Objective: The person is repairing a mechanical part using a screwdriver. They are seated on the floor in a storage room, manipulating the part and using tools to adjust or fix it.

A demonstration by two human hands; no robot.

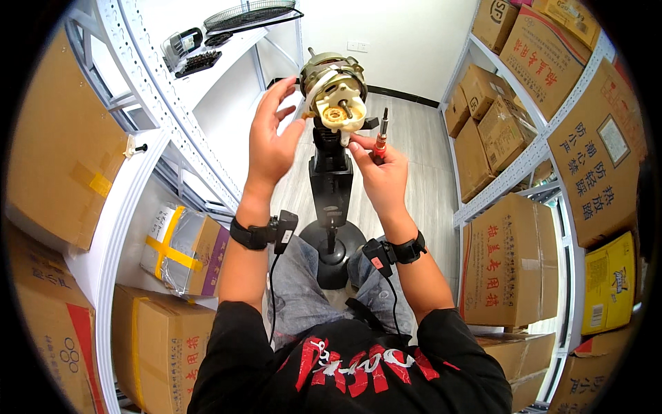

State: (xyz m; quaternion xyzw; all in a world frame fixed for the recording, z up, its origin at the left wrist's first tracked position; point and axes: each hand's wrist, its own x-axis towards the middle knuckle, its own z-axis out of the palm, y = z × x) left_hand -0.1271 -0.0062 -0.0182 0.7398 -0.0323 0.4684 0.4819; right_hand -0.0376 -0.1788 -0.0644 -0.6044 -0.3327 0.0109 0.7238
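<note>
In front of me stands a floor fan without its grille, its bare motor (332, 69) on top of a black stand (329, 190). On the motor's near side sits a white gear housing (352, 121), with brownish grease around a gear and a metal shaft. My left hand (274, 141) is open beside the motor's left side, fingers stretched upward. With my right hand (383, 178) I hold a red-handled screwdriver (381, 134), its tip pointing up. The right thumb and a fingertip are at the lower end of the housing; whether they pinch a small part is unclear.
On the left shelf lie a round fan grille (241, 21), a grey-and-black part (183, 43) and black pieces (198, 63). A small white part with a black knob (138, 148) rests on a nearer shelf edge. Cardboard boxes (510, 259) fill shelves on both sides. The fan's round base (341, 265) stands between my legs.
</note>
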